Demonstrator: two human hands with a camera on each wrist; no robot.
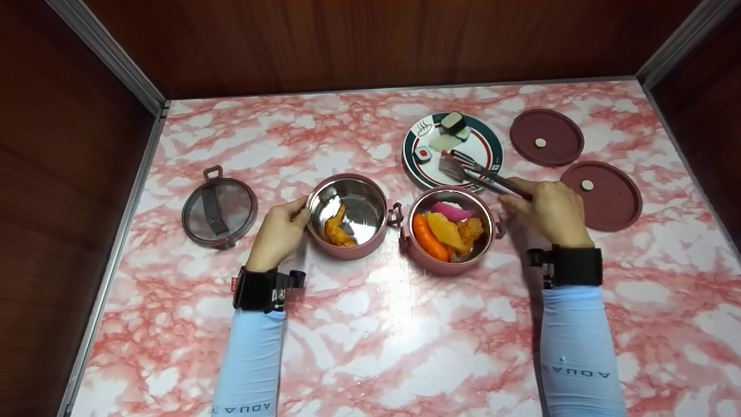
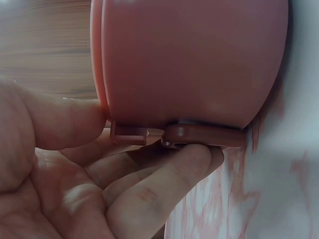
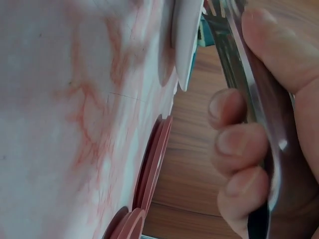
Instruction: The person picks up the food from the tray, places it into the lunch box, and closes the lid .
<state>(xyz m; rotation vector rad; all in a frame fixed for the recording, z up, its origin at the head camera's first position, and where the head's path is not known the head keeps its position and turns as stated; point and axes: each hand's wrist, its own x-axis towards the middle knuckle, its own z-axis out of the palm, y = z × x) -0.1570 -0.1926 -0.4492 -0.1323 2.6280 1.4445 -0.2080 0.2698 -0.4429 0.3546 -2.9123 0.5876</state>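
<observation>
My left hand [image 1: 279, 234] holds the left side of a pink lunch pot [image 1: 347, 253]. In the left wrist view the thumb is at its rim and the fingers are at the side clip [image 2: 204, 135]. One piece of fried shrimp-like food [image 1: 337, 227] lies inside. My right hand [image 1: 553, 209] grips metal tongs [image 1: 498, 180], their ends over the plate [image 1: 412, 165]. Near those ends is a greyish-pink piece [image 1: 450, 168]; whether they pinch it I cannot tell. Sushi rolls [image 1: 453, 123] sit on the plate.
A second pink pot [image 1: 446, 266] holds a sausage [image 1: 429, 238], a yellow piece, a pink-topped piece and fried food. Two dark red lids [image 1: 547, 124] [image 1: 613, 202] lie at the right. A clear lid [image 1: 234, 208] lies at the left. Wooden walls [image 1: 370, 46] enclose the table.
</observation>
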